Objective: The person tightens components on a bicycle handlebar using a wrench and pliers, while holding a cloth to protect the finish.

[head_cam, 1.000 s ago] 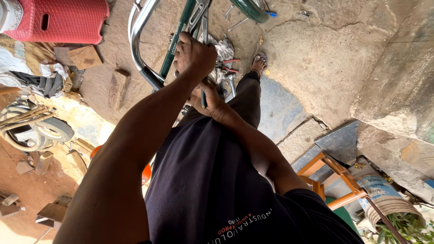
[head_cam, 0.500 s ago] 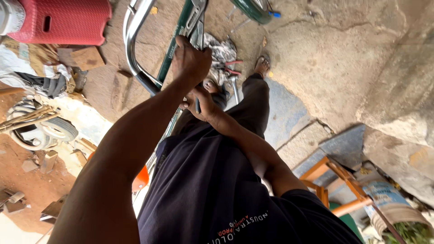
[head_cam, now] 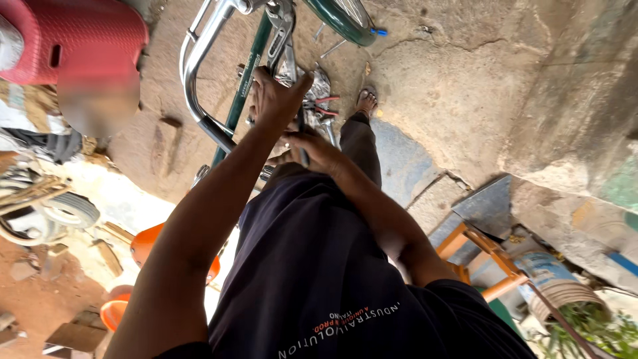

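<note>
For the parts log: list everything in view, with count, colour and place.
bicycle frame tube: one, green, top centre
chrome tubing: one bent length, silver, left of the frame tube
pliers: one, red-handled, on the ground by the foot
plastic stool: one, red, top left
wooden stand: one, orange, lower right
bucket: one, pale blue and white, lower right
left hand: on the bicycle parts, top centre
right hand: just below the left hand, holding a thin metal piece

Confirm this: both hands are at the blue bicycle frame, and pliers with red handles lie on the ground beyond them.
Wrong on one count: the head view shows the bicycle frame is green, not blue. The left hand and right hand are at it, and the red-handled pliers lie beyond.
</note>
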